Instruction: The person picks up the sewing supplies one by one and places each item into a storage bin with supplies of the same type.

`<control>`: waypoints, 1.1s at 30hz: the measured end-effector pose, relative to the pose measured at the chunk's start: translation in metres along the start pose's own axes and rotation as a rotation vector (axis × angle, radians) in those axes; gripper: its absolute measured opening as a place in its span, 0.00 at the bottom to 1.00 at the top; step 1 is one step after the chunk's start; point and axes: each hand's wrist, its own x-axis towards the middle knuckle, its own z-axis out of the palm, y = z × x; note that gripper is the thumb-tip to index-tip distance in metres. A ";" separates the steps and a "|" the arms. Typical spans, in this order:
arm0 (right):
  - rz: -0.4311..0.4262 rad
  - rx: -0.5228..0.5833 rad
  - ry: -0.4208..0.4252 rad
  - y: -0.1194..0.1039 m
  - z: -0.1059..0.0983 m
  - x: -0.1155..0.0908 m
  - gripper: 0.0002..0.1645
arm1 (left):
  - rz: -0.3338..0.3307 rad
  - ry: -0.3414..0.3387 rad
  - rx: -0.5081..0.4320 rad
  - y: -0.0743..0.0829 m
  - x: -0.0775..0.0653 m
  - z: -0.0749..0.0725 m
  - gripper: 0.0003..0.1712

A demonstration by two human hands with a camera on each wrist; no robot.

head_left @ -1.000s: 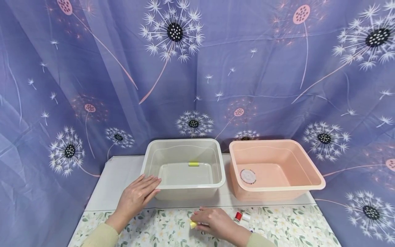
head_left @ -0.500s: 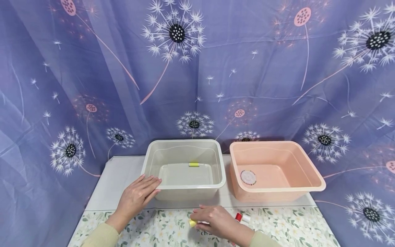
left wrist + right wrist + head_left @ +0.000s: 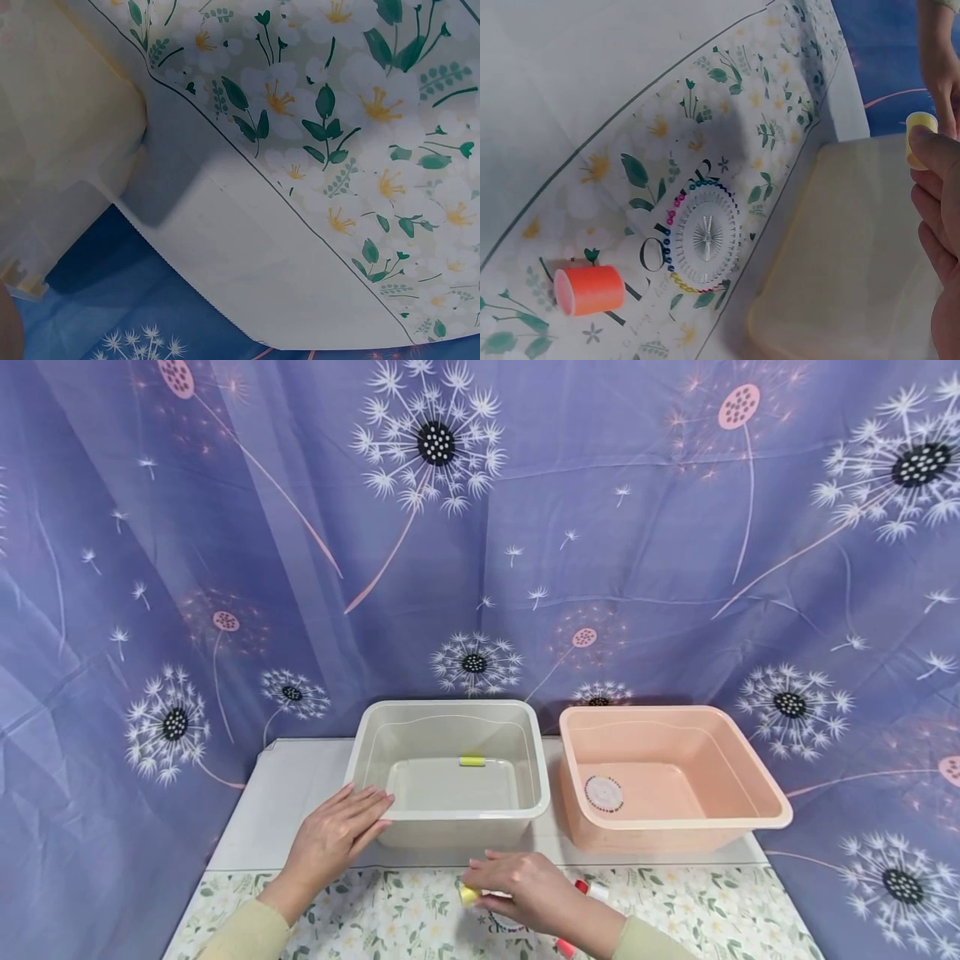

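Observation:
My right hand (image 3: 527, 891) pinches a small yellow spool of thread (image 3: 469, 894) over the flowered cloth, in front of the grey basin (image 3: 453, 835). In the right wrist view the spool stands upright between thumb and fingers. My left hand (image 3: 335, 831) rests with straight fingers on that basin's front left rim. Inside the basin lies another yellow spool (image 3: 472, 761). A round wheel of pins (image 3: 705, 240) with coloured heads lies on the cloth, mostly hidden beneath my right hand in the head view. Near it is an orange-red spool (image 3: 589, 289).
A pink basin (image 3: 675, 837) stands to the right, holding another pin wheel (image 3: 603, 793). Behind my right wrist lie a white spool (image 3: 598, 891) and a partly covered red spool (image 3: 581, 886). A purple dandelion curtain (image 3: 390, 652) hangs behind the table.
My right hand has shifted slightly up and away with the yellow spool. Part of the pin wheel and the orange-red spool now show beneath it. My left hand stays put.

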 end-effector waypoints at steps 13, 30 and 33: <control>-0.023 0.031 0.038 0.000 -0.011 0.008 0.22 | -0.002 -0.010 0.001 0.000 0.001 0.000 0.38; -0.091 -0.065 0.107 0.007 -0.031 0.026 0.23 | 0.005 -0.003 0.008 -0.001 0.000 0.000 0.37; -0.089 -0.076 0.115 0.009 -0.035 0.029 0.24 | 0.007 0.003 0.005 0.000 0.000 0.000 0.37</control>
